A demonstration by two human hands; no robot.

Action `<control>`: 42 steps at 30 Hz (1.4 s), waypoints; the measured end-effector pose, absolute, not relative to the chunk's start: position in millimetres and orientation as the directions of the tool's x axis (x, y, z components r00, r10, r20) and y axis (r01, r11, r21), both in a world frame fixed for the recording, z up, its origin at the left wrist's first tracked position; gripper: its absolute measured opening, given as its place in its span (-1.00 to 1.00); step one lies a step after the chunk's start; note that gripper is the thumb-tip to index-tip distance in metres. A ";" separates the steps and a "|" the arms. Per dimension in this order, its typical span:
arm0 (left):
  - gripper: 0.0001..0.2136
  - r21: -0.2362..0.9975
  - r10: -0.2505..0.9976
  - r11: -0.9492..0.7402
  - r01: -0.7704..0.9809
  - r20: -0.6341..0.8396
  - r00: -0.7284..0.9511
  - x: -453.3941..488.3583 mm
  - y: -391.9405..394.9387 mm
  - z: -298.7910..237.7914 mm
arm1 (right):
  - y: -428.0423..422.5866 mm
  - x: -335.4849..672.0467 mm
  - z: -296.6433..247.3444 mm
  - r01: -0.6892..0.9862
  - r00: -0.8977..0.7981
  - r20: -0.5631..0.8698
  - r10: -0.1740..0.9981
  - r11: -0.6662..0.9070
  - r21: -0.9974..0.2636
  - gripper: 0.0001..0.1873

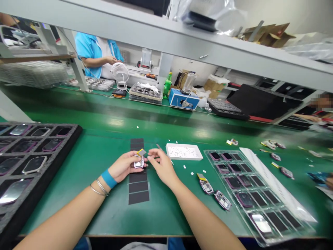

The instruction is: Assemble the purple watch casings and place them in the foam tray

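In the middle of the bench, my left hand (125, 166) is closed round a small open smartwatch case (138, 161). A silver-and-yellow battery (141, 152) sticks up from the case's upper edge. Close on its right is my right hand (162, 165), fingers curled and their tips together near the case; what they pinch, if anything, is too small to make out. A thin strip like tweezers (158, 147) shows behind that hand, and I cannot tell whether it is held. Beneath the left hand runs a strip of black rectangular sheets (138, 197).
A white tray (199, 158) of tiny pieces lies beyond my right hand. Two open watch cases (206, 186) rest nearer me. A clear plastic tray (249, 229) is at right, a black foam tray (74, 139) of watches at left. A metal shelf (166, 26) crosses overhead; a co-worker (97, 57) is opposite.
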State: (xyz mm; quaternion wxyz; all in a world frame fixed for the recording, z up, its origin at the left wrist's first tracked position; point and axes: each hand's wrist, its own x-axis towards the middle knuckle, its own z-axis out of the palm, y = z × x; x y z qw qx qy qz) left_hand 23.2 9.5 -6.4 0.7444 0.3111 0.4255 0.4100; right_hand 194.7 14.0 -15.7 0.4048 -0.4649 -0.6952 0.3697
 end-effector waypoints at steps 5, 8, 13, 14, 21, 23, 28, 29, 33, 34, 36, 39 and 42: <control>-0.88 0.786 0.899 0.437 -0.438 -0.360 0.252 19.1 11.7 -6.2 | 8.3 194.9 -18.3 0.656 -0.395 0.170 0.903 0.407 -0.636 -0.87; -0.88 0.787 0.901 0.432 -0.440 -0.356 0.248 19.8 12.0 -8.3 | 5.0 191.5 -20.6 0.707 -0.391 0.190 0.901 0.426 -0.564 -0.86; -0.88 0.778 0.899 0.437 -0.451 -0.364 0.242 20.2 12.3 -11.5 | 4.1 187.3 -20.0 0.736 -0.370 0.182 0.911 0.407 -0.542 -0.86; -0.88 0.772 0.897 0.442 -0.456 -0.373 0.238 20.1 12.3 -11.9 | 3.9 186.6 -19.4 0.741 -0.365 0.174 0.915 0.398 -0.541 -0.86; -0.88 0.749 0.896 0.441 -0.495 -0.404 0.187 21.2 13.1 -12.7 | 5.6 184.0 -20.6 0.747 -0.312 0.151 0.938 0.340 -0.571 -0.90; -0.88 0.746 0.893 0.446 -0.495 -0.408 0.190 21.1 13.0 -12.4 | 8.2 184.5 -22.6 0.730 -0.297 0.148 0.943 0.325 -0.601 -0.91; -0.89 0.747 0.891 0.450 -0.490 -0.409 0.195 20.1 12.6 -12.6 | 13.4 183.4 -27.6 0.719 -0.293 0.136 0.946 0.312 -0.622 -0.89; -0.89 0.750 0.893 0.447 -0.488 -0.406 0.194 20.1 12.8 -12.8 | 13.2 182.9 -28.7 0.727 -0.311 0.163 0.936 0.345 -0.593 -0.87; -0.91 0.758 0.895 0.443 -0.479 -0.406 0.186 20.8 13.9 -12.9 | 7.8 184.1 -29.5 0.747 -0.461 0.279 0.842 0.538 -0.390 -0.88; -0.91 0.759 0.895 0.443 -0.477 -0.408 0.183 21.0 14.0 -12.4 | 5.8 185.2 -28.3 0.740 -0.502 0.290 0.815 0.578 -0.344 -0.89; -0.91 0.764 0.896 0.440 -0.473 -0.408 0.175 21.6 13.6 -10.8 | 1.8 188.1 -24.1 0.714 -0.559 0.307 0.770 0.636 -0.293 -0.91; -0.92 0.782 0.900 0.431 -0.449 -0.405 0.159 23.3 11.6 -6.9 | -1.5 192.5 -15.0 0.640 -0.542 0.411 0.733 0.677 -0.363 -0.91; -0.92 0.809 0.913 0.404 -0.427 -0.385 0.135 26.2 8.4 -2.7 | 0.0 195.4 -7.7 0.503 -0.344 0.553 0.759 0.647 -0.574 -0.92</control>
